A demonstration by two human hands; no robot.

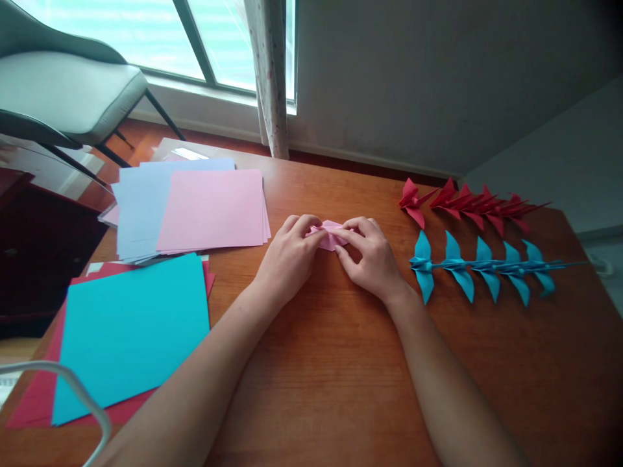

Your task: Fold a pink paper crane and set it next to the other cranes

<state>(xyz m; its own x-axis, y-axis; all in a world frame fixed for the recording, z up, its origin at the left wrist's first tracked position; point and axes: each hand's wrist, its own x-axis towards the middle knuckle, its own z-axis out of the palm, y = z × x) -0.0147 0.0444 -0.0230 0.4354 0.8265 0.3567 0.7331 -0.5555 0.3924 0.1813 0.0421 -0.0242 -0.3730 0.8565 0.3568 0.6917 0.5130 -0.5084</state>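
A small folded piece of pink paper (331, 241) lies at the middle of the wooden table, between my two hands. My left hand (294, 250) grips its left end, fingers bent and pressed onto the paper. On the opposite side, my right hand (368, 254) pinches the right end between thumb and fingers. Creases show on the part of the paper between the fingertips; its ends are hidden under my fingers.
Several blue paper cranes (452, 264) form a row at right, behind them several red paper cranes (464, 201). To the left lie pink sheets (214, 211), pale blue sheets (141, 207), a bright blue sheet (131, 331) and red sheets (36, 399). A white cable (73, 379) curves at lower left.
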